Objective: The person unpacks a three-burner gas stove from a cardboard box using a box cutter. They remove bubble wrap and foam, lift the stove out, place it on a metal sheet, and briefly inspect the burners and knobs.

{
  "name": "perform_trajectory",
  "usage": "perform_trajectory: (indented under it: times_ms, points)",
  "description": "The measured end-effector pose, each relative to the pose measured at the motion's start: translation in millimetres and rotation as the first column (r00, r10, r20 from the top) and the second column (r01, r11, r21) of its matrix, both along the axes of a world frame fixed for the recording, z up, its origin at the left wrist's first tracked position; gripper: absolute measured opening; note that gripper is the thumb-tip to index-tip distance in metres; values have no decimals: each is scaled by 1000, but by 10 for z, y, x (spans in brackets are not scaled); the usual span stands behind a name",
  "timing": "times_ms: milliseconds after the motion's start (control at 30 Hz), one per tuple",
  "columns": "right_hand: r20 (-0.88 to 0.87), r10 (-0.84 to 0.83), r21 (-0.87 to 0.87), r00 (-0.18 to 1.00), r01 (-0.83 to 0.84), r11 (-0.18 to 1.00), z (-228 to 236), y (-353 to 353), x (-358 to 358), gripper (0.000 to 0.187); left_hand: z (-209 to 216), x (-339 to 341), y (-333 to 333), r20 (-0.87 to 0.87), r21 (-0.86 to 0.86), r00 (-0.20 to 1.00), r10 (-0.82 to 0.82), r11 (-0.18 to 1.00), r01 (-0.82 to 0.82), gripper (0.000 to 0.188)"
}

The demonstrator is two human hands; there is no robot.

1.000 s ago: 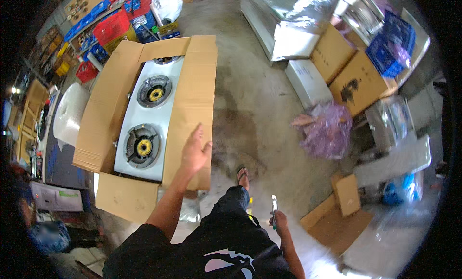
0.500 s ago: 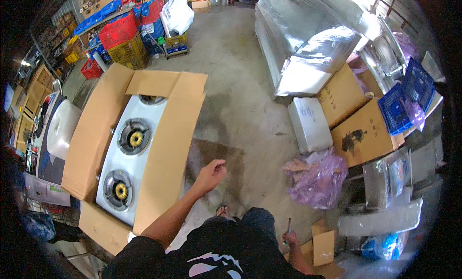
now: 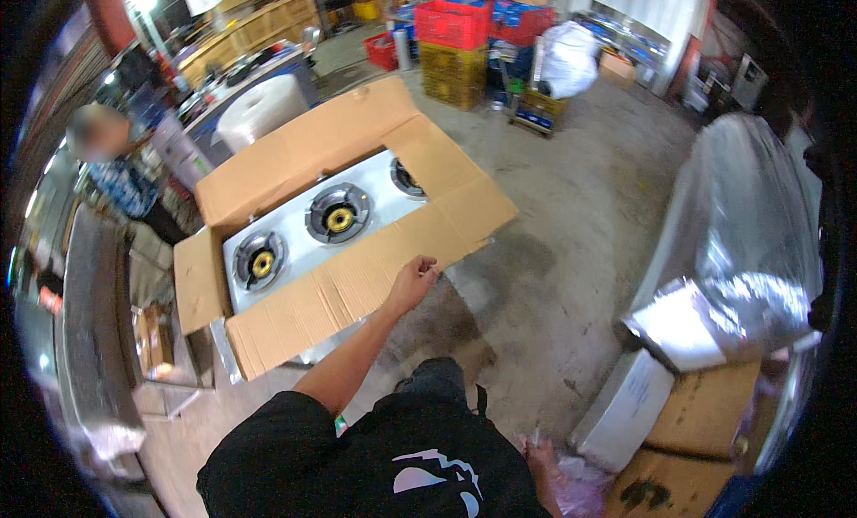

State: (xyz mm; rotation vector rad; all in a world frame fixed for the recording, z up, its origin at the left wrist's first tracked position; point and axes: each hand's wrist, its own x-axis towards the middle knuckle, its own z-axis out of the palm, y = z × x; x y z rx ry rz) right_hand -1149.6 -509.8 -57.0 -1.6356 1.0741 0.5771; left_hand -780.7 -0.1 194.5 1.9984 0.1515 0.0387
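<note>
An open cardboard carton (image 3: 312, 308) stands ahead of me on the left, its flaps folded outward. Inside lies a white gas stove (image 3: 299, 219) with round black burners (image 3: 338, 214) that have brass-coloured centres. My left hand (image 3: 415, 281) is over the carton's near flap, fingers curled closed with nothing seen in them; whether it touches the cardboard I cannot tell. Low on the right, my right hand (image 3: 537, 455) is closed round a thin screwdriver (image 3: 537, 431), its shaft pointing up and blurred. The hand partly hides the handle.
A person (image 3: 125, 179) stands at the far left near a workbench. A roll of bubble wrap (image 3: 261, 112) sits behind the carton. Red crates (image 3: 451, 24) and yellow crates (image 3: 451, 74) are stacked beyond. Wrapped goods (image 3: 741, 205), a white box (image 3: 623, 406) and cardboard boxes (image 3: 705, 406) line the right.
My view has swung left, so the carton appears turned and the person comes into sight. My left hand now appears over the near flap instead of the floor. My right hand still holds the screwdriver.
</note>
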Motion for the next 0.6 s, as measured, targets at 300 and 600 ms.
perform_trajectory:
  times_ms: [300,600]
  points:
    - [98,27,-37,995,-24,999,273,-1263,2473,36,116,1449,148,37,278,919,393,879,-387,43]
    - [-103,378,-246,920,-392,887,207,-1884,4277,44,83,2502,-106,-244,453,752,613,758,-470,54]
